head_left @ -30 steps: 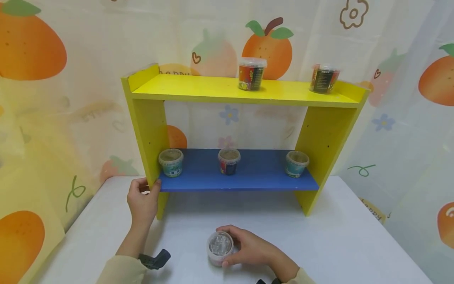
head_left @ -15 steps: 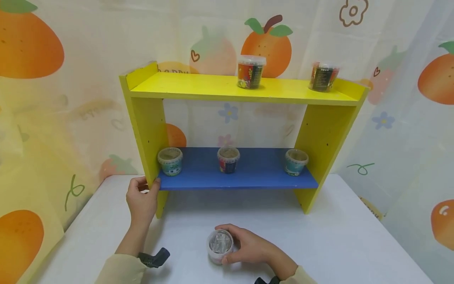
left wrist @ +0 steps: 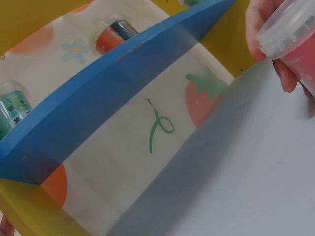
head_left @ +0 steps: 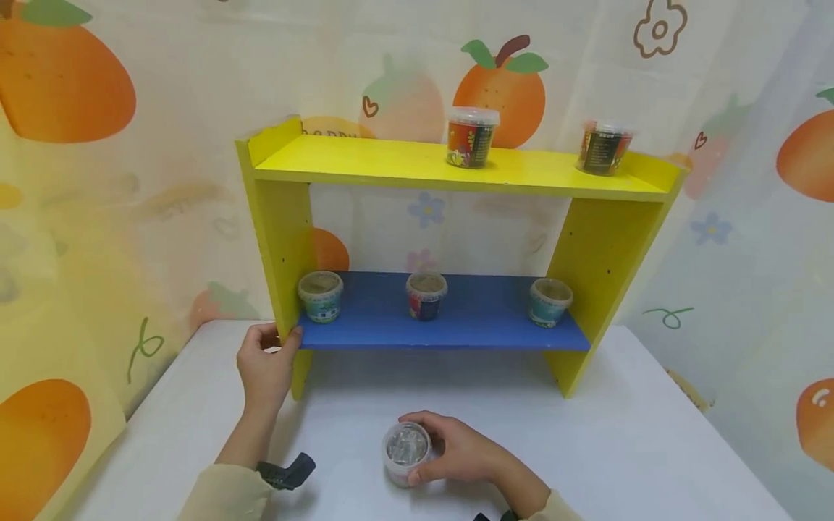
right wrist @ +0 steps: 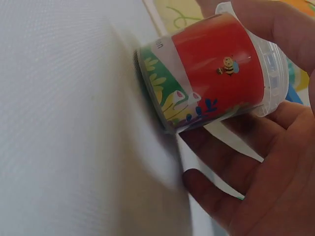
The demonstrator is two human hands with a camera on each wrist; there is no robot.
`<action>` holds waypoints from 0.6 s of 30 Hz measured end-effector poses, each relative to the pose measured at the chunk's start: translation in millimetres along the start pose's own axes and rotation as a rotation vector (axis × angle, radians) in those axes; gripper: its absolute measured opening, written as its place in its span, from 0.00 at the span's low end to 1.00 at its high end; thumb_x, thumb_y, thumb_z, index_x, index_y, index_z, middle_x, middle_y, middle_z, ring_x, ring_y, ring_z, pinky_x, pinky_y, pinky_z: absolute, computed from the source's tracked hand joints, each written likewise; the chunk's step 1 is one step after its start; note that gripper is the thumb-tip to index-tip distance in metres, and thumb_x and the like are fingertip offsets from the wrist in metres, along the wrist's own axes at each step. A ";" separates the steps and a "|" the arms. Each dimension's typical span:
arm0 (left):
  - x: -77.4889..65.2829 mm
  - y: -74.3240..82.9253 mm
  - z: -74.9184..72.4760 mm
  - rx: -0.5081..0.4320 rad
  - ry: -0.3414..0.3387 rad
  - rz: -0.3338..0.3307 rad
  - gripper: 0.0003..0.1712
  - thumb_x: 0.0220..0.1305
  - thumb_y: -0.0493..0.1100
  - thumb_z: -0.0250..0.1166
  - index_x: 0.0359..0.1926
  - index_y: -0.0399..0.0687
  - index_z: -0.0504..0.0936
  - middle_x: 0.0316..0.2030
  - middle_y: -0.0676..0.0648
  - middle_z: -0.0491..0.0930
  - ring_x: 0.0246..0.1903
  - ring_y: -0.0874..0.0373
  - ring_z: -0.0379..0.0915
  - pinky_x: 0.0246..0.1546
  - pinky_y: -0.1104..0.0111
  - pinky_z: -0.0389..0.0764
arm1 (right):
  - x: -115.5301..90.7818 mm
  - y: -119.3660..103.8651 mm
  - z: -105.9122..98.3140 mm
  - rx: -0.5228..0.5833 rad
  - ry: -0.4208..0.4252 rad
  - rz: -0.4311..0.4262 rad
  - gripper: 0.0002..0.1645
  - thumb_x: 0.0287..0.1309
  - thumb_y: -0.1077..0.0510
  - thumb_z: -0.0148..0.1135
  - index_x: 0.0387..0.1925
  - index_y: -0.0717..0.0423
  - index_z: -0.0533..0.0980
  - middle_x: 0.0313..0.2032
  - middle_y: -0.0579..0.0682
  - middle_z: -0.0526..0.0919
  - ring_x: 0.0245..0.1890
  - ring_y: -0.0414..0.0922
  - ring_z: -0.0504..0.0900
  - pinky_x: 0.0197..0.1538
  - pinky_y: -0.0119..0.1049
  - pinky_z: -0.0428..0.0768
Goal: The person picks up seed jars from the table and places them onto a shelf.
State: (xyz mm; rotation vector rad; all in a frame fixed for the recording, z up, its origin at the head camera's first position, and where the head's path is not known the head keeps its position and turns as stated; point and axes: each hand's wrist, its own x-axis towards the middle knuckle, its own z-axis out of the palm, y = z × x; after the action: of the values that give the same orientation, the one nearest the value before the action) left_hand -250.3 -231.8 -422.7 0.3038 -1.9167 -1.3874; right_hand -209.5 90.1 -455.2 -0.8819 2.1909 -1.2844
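Note:
My left hand (head_left: 266,369) grips the front edge of the shelf's yellow left side panel (head_left: 279,253), thumb at the corner of the blue board (head_left: 456,329). In front of the shelf, my right hand (head_left: 461,452) holds a small plastic tub (head_left: 407,447) by its sides, thumb and fingers around it. Through its clear top a greyish, wrinkled filling shows in the head view. The right wrist view reveals a red label with a bee on this tub (right wrist: 216,64), its base right at the white tabletop. The lidded rim of the tub (left wrist: 290,34) also appears in the left wrist view.
On the blue board stand a teal tub (head_left: 321,307) at left, a red-and-dark tub (head_left: 426,304) mid-board and another teal tub (head_left: 546,311) at right. The yellow top board (head_left: 365,153) bears two red-and-black tubs (head_left: 470,145). A fruit-patterned curtain (head_left: 195,87) hangs behind the white table (head_left: 339,463).
The head view has shifted slightly, so the scene sits a little farther right. Both hands keep their holds on the shelf panel and the tub.

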 end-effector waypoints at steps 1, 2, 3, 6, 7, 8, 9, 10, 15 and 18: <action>0.1 1.1 0.1 0.000 0.004 -0.002 0.20 0.62 0.48 0.68 0.46 0.38 0.77 0.42 0.44 0.80 0.39 0.62 0.69 0.33 0.84 0.72 | -0.4 -0.8 -0.7 0.002 -0.001 -0.002 0.45 0.49 0.47 0.76 0.68 0.45 0.68 0.56 0.36 0.79 0.56 0.37 0.76 0.60 0.38 0.73; 0.0 2.1 0.1 0.000 0.009 -0.005 0.19 0.61 0.48 0.69 0.46 0.38 0.78 0.41 0.44 0.80 0.38 0.62 0.69 0.33 0.84 0.72 | -0.7 -1.9 -1.5 0.003 -0.002 -0.005 0.45 0.49 0.47 0.76 0.68 0.46 0.68 0.55 0.36 0.79 0.55 0.37 0.77 0.58 0.36 0.74; 0.1 2.7 0.2 -0.002 0.013 -0.007 0.18 0.61 0.47 0.69 0.45 0.38 0.78 0.40 0.45 0.80 0.38 0.62 0.69 0.32 0.84 0.72 | -1.1 -3.4 -2.7 0.003 -0.004 -0.009 0.45 0.49 0.47 0.76 0.68 0.46 0.68 0.55 0.36 0.79 0.54 0.37 0.77 0.57 0.35 0.75; -1.0 2.5 -1.6 -0.012 0.024 -0.013 0.16 0.60 0.43 0.69 0.44 0.39 0.78 0.39 0.47 0.79 0.37 0.62 0.70 0.32 0.83 0.72 | -2.4 -11.2 -6.4 -0.006 -0.005 -0.024 0.44 0.50 0.48 0.76 0.68 0.45 0.68 0.55 0.37 0.79 0.53 0.37 0.78 0.54 0.33 0.77; -1.4 2.5 -2.0 -0.017 0.027 -0.008 0.15 0.60 0.42 0.68 0.44 0.38 0.78 0.38 0.47 0.79 0.37 0.62 0.70 0.32 0.83 0.72 | -3.0 -15.3 -8.7 -0.012 -0.001 -0.031 0.43 0.50 0.48 0.75 0.68 0.44 0.68 0.55 0.38 0.79 0.53 0.37 0.78 0.55 0.33 0.77; -1.4 2.0 -2.0 -0.026 0.030 -0.002 0.15 0.60 0.41 0.68 0.44 0.38 0.78 0.38 0.48 0.78 0.37 0.62 0.70 0.32 0.83 0.73 | -3.7 -20.5 -11.8 -0.023 0.006 -0.037 0.42 0.51 0.48 0.75 0.68 0.43 0.68 0.55 0.38 0.79 0.54 0.37 0.77 0.56 0.34 0.77; -1.4 1.4 -1.9 -0.034 0.034 0.005 0.15 0.59 0.41 0.68 0.44 0.38 0.78 0.37 0.49 0.78 0.36 0.62 0.70 0.32 0.83 0.73 | -4.6 -26.8 -15.6 -0.041 0.019 -0.039 0.42 0.51 0.47 0.74 0.67 0.41 0.68 0.56 0.38 0.79 0.55 0.37 0.77 0.57 0.34 0.76; -1.4 0.9 -1.7 -0.042 0.039 0.015 0.15 0.59 0.40 0.68 0.44 0.38 0.78 0.36 0.49 0.78 0.36 0.62 0.71 0.32 0.83 0.73 | -5.9 -34.4 -20.0 -0.051 0.034 -0.043 0.41 0.51 0.47 0.74 0.67 0.39 0.68 0.56 0.39 0.78 0.55 0.38 0.77 0.58 0.35 0.76; -0.4 -1.6 2.1 -0.076 0.055 0.055 0.14 0.59 0.37 0.68 0.44 0.36 0.78 0.34 0.54 0.76 0.35 0.63 0.71 0.31 0.83 0.73 | -10.5 -83.8 -50.4 -0.099 0.142 -0.129 0.40 0.53 0.46 0.73 0.67 0.42 0.68 0.57 0.43 0.79 0.54 0.42 0.78 0.58 0.38 0.77; -0.5 -2.3 5.4 -0.094 0.054 0.072 0.14 0.59 0.37 0.67 0.44 0.35 0.77 0.34 0.54 0.75 0.35 0.63 0.70 0.31 0.82 0.73 | -10.1 -119.5 -71.8 -0.105 0.214 -0.248 0.41 0.54 0.47 0.72 0.67 0.50 0.68 0.56 0.50 0.79 0.50 0.46 0.80 0.55 0.39 0.80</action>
State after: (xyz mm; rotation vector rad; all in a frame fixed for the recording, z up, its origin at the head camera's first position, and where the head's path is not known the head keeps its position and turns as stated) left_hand -254.2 -228.5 -425.8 0.2226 -1.7953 -1.4020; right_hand -213.8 96.8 -315.7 -1.1340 2.3918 -1.4475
